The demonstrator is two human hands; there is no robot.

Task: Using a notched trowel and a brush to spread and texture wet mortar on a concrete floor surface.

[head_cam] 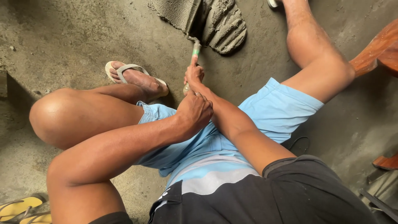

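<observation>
The right hand (194, 74) was wrapped around the green handle of a trowel (195, 52) set in wet cement (226, 25) on the floor (62, 37); the left hand (195, 111), loosely curled, gripped the right forearm.

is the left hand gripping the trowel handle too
No, only the right hand grips the trowel handle, while the left hand rests on the right forearm, short of the handle.

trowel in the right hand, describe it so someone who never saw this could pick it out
Start at the grey concrete floor between the squatting person's knees. At top centre lies a ridged mound of wet cement. The trowel runs from the right hand into it: the only thing here with a slim green handle.
</observation>
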